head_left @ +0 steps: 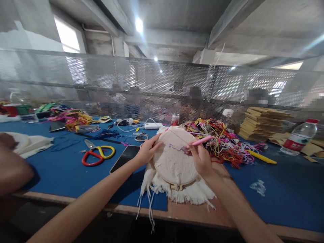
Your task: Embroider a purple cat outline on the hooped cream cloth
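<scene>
"How are the fingers set?"

"Around a pink pen-shaped tool (204, 139), the fingers of the right hand (201, 158) are pinched. By the left hand (150, 148), the rim of a round hoop (176, 186) is gripped at its upper left; the underside fingers are hidden."

"And the hoop?"

"It is placed before the person, with white cloth (174, 165) stretched across it. The tool is pointed at some purple stitching (174, 146); whether the cloth is touched cannot be told."

"Beyond that?"

"Scissors (101, 152) and a dark phone (123, 158) are seen leftward, a tangled thread pile (215, 131) and a bottle (300, 138) rightward."
</scene>
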Demonstrator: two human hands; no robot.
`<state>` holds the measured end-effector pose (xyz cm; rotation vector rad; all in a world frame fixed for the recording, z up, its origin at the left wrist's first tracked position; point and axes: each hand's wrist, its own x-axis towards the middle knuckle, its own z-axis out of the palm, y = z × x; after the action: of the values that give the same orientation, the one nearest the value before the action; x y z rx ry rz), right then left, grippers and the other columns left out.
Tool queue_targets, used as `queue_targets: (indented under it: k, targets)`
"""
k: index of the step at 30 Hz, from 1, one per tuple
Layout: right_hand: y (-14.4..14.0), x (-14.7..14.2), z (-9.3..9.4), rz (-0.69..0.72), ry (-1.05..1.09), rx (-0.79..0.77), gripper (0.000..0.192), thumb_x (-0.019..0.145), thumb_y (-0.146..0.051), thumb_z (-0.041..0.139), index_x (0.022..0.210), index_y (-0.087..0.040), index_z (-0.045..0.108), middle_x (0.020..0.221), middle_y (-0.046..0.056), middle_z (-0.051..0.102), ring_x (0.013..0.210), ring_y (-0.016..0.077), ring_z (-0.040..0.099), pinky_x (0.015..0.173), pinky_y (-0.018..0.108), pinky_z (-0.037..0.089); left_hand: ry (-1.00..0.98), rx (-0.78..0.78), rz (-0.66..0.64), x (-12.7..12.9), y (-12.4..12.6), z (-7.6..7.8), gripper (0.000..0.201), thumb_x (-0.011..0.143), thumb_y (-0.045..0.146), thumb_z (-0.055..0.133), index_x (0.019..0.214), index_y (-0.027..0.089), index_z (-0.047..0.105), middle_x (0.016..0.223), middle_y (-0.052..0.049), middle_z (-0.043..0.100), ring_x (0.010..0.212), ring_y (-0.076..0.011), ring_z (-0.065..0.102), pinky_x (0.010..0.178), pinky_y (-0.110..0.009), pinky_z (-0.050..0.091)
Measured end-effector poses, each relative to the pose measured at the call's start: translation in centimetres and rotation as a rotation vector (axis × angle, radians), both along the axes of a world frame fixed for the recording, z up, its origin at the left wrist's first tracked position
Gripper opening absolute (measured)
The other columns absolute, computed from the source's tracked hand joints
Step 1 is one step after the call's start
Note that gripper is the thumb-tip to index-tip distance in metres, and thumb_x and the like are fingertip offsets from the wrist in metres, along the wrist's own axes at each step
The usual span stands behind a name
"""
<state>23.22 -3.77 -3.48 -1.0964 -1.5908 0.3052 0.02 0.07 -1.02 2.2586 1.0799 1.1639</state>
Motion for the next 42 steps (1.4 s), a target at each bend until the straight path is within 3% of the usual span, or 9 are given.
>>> queue_targets:
  k: [17,31,42]
  targets:
    - [-0.13,-0.13,-0.01,0.084,0.172,0.018,0.025,0.089,-0.044,0.04,0.091,-0.021,0.047,0.078,0.005,0.065,0.062,0.0175,0.065,0.059,0.031,0.055,0.002,0.009,0.009,-0.13,0.07,-0.13,0.05,0.085,0.04,0.043,0.131,0.019,0.043,0.129,-0.006,0.053,0.112,-0.0234,0.051,0.101,-0.038,0.034]
    - [-0.28,-0.13,0.14,0.062,0.137,0.015,0.026,0.088,-0.045,0.04,0.093,-0.021,0.049,0.08,0.006,0.067,0.062,0.0182,0.065,0.059,0.031,0.054,0.035,-0.002,0.036,-0.12,-0.08,0.02,0.05,0.086,0.039,0.043,0.131,0.018,0.043,0.122,-0.008,0.057,0.105,-0.0225,0.054,0.095,-0.037,0.038]
    - [-0.6,-0.08,0.76,0.035,-0.022,0.033,0.026,0.089,-0.042,0.041,0.091,-0.018,0.051,0.083,0.007,0.063,0.063,0.0164,0.064,0.06,0.028,0.053,0.048,0.004,0.049,-0.07,-0.11,0.11,0.05,0.086,0.039,0.042,0.13,0.015,0.043,0.112,-0.009,0.062,0.101,-0.0225,0.055,0.091,-0.036,0.04]
